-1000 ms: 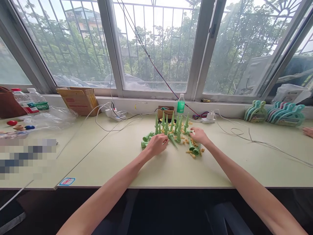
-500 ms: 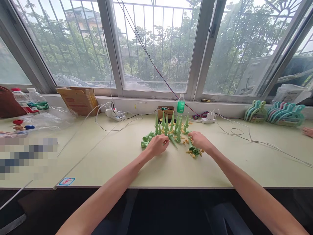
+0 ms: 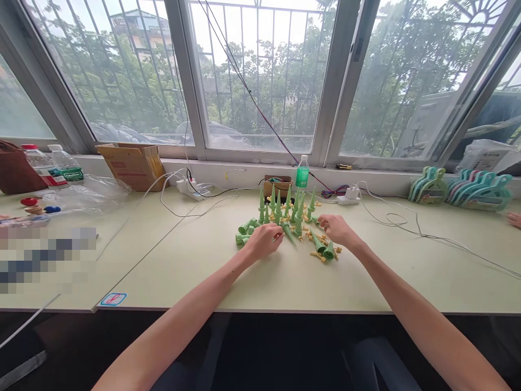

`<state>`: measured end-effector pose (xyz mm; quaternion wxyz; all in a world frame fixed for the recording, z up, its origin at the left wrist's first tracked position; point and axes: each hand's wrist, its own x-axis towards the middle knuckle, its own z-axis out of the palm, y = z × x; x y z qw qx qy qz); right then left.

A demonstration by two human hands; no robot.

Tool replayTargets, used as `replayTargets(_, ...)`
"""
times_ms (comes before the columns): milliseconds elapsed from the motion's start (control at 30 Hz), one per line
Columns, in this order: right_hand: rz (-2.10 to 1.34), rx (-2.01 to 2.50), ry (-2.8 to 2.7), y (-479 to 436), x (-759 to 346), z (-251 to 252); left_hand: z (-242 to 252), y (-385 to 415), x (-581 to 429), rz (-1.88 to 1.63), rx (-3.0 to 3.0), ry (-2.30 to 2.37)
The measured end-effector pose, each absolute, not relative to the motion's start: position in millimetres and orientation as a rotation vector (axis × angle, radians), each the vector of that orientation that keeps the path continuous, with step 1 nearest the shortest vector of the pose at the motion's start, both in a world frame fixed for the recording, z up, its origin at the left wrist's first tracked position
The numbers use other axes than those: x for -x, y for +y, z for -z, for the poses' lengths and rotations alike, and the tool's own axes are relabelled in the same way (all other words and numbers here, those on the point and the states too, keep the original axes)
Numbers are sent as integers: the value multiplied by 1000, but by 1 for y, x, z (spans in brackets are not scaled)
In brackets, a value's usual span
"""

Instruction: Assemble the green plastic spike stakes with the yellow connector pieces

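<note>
My left hand [image 3: 265,240] rests on the table with its fingers curled closed; whatever they hold is hidden. Just right of its fingertips a green plastic spike [image 3: 290,234] slants with its point toward me; I cannot tell whether the hand touches it. My right hand [image 3: 337,229] hovers at the right of the group, fingers pinched together, and what is between them is too small to name. Several green spikes [image 3: 299,214] with yellow valves stand point up beyond the hands. Below my right hand lie loose green spikes [image 3: 317,243] and small yellow valves [image 3: 318,256].
Green hollow caps [image 3: 244,237] lie beside my left hand. Behind the spikes are a small brown box [image 3: 269,190] and a green bottle [image 3: 302,172]. White cables [image 3: 391,220] cross the table, with a power strip [image 3: 191,188] at left. Another person's hand [image 3: 513,219] shows at far right.
My right hand has moved slightly right, off the loose spikes, uncovering more of them and the valves. My left hand keeps its place beside the slanting spike.
</note>
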<state>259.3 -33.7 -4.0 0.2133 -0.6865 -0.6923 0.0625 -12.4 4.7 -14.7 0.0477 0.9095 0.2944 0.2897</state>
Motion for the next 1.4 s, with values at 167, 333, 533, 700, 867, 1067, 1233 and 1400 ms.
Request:
replayTargets(167,-251,1934,-1851,-38,-271,-4,7,-17,-1,-898,-2854,677)
replayTargets(333,-264,1909,-1977,-51,-270,-1,4,-44,-38,-679,-2830,701)
replayTargets(533,-372,1821,-1965,-65,-264,8,12,-53,-67,-539,-2825,879)
replayTargets(700,-358,1777,-1848,-71,-271,2,9,-49,-83,-460,-2811,792)
replayTargets(867,-277,1915,-1822,-76,-280,0,5,-39,-114,-350,-2917,685)
replayTargets(1067,-287,1951,-1800,-87,-280,14,19,-40,-137,-259,-3023,670)
replayTargets(1233,-375,1831,-1682,-93,-282,23,29,-45,-128,-421,-3066,648)
replayTargets(1400,-546,1738,-1574,-98,-276,22,30,-48,-114,-496,-3073,599)
